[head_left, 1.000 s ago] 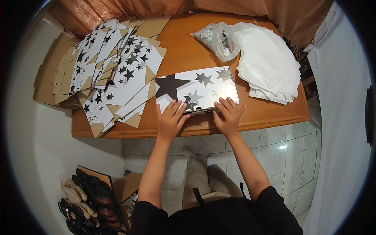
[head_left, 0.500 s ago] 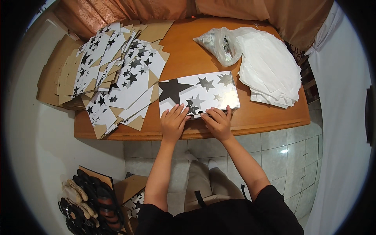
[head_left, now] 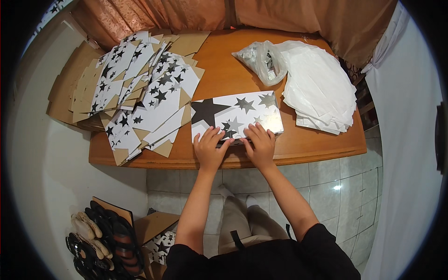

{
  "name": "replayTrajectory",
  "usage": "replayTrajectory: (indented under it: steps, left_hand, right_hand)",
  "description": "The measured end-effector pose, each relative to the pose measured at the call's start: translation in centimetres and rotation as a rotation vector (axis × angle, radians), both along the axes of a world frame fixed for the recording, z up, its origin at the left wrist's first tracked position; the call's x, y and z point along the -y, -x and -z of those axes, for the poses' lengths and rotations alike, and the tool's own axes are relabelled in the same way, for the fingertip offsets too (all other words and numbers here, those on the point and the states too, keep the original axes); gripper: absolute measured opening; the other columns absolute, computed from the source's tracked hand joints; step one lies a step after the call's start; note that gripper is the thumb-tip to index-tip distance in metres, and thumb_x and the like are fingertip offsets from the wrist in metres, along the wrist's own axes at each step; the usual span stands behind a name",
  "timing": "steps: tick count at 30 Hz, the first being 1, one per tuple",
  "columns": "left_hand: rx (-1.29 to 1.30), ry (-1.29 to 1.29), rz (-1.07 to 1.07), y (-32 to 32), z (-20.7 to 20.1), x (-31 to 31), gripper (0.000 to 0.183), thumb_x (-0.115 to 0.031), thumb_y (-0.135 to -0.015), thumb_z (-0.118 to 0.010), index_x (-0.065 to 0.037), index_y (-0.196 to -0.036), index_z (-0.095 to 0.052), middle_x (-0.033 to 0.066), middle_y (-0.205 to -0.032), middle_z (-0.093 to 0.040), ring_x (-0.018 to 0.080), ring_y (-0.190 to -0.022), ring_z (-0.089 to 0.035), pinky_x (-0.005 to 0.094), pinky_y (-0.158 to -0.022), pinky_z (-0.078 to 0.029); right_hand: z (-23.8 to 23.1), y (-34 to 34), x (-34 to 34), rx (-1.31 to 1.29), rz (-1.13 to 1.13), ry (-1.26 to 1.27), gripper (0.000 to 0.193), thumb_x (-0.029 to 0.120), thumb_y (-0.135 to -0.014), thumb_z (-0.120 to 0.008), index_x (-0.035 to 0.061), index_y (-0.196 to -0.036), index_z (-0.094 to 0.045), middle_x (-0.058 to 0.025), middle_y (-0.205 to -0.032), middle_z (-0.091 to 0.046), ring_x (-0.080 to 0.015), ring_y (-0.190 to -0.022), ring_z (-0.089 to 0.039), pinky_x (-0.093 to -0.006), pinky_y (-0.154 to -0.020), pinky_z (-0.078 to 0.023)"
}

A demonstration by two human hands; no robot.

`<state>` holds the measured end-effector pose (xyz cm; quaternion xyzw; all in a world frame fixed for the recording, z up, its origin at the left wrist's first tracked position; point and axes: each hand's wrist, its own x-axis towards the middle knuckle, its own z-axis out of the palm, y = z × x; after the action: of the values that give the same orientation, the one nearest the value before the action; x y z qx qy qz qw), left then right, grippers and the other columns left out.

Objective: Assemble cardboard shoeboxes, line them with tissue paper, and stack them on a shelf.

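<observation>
Clear bag (head_left: pixel 259 59), white sheets (head_left: pixel 319 91), sandals (head_left: pixel 100 240)

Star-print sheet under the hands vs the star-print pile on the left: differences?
The star-print sheet lies single and flat, square to the table's near edge; the star-print pile is many pieces fanned at angles. The left hand and right hand press on the sheet; nothing touches the pile. The pile shows brown cardboard backs and flaps; the sheet shows only its printed face. Both are white with dark stars.
</observation>
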<state>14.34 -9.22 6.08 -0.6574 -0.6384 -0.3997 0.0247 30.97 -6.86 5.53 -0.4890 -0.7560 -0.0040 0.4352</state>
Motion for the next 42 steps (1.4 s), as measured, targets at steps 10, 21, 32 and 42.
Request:
replayTrajectory:
  steps: [10, 21, 32, 42]
  left_hand:
    - [-0.248, 0.073, 0.012, -0.8, 0.8, 0.2, 0.047, -0.035, -0.075, -0.067, -0.021, -0.120, -0.058, 0.0051, -0.128, -0.052, 0.0231, -0.118, -0.048, 0.0470, -0.095, -0.030]
    - [-0.290, -0.036, 0.087, 0.7, -2.3, 2.3, 0.040, -0.027, -0.078, -0.065, -0.021, -0.117, -0.060, -0.0038, -0.119, -0.059, 0.0165, -0.115, -0.051, 0.0592, -0.100, -0.021]
    - [-0.204, -0.087, 0.184, 5.3, -16.1, 7.8, 0.037, -0.025, -0.077, -0.068, -0.020, -0.113, -0.064, -0.0031, -0.118, -0.061, 0.0161, -0.116, -0.052, 0.0574, -0.103, 0.005]
    - [-0.324, -0.218, 0.078, 10.1, -25.3, 12.5, 0.041, -0.027, -0.071, -0.072, -0.021, -0.111, -0.065, -0.0027, -0.115, -0.063, 0.0160, -0.116, -0.052, 0.0563, -0.102, 0.000]
  right_hand:
    - [-0.4, -1.7, -0.2, 0.064, -0.098, -0.018, 0.029, 0.024, -0.074, -0.071, 0.0125, -0.100, -0.065, -0.0030, -0.107, -0.064, -0.0237, -0.108, -0.055, -0.0439, -0.088, -0.036]
    - [-1.0, -8.7, 4.1, -0.379, -0.012, 0.270, 0.099, 0.028, -0.058, -0.084, 0.0034, -0.137, -0.030, -0.0190, -0.137, -0.035, -0.0363, -0.127, -0.032, -0.0423, -0.103, -0.029]
    - [-10.0, -6.8, 6.4, -0.358, -0.313, 0.109, 0.120, 0.040, -0.055, -0.086, 0.0116, -0.144, -0.010, -0.0259, -0.145, -0.011, -0.0428, -0.133, -0.020, -0.0483, -0.107, -0.023]
    - [-14.8, 1.9, 4.9, -0.651, -0.808, -0.011, 0.086, 0.006, -0.079, -0.067, 0.0149, -0.145, -0.012, -0.0254, -0.149, -0.005, -0.0401, -0.138, -0.012, -0.0469, -0.108, -0.018]
